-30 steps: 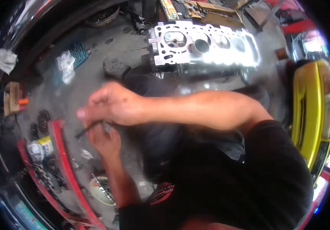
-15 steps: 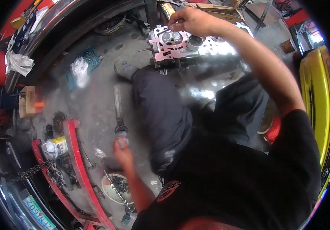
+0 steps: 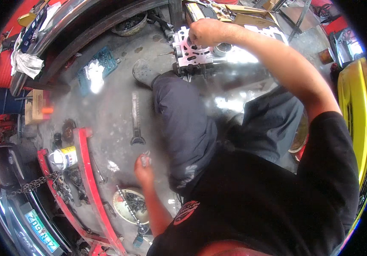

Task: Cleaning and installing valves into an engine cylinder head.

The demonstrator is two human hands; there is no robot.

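Note:
My right hand [image 3: 207,33] reaches over the left end of a cylinder head [image 3: 185,48] with a pinkish machined face. Its fingers are bent together and point down over the round valve area; whatever they hold is hidden. A round metal cup or ring [image 3: 222,49] sits on the head just right of that hand. My left hand [image 3: 143,169] is low over the floor beside my knee, its fingers closed around a small greyish piece too blurred to name. Just beyond it lies a long metal tool with a forked end, like a large wrench [image 3: 136,117].
A blue tool case [image 3: 109,59] with a white cloth [image 3: 94,74] lies on the floor. A camshaft-like shaft [image 3: 129,208] leans across a pale bowl [image 3: 116,205]. A red metal frame [image 3: 91,181] stands at left; a yellow bumper [image 3: 354,106] is at right.
My right hand has lowered onto the valve area and now covers it. My left hand has drawn a little away from the wrench-like tool. The whole view has shifted slightly.

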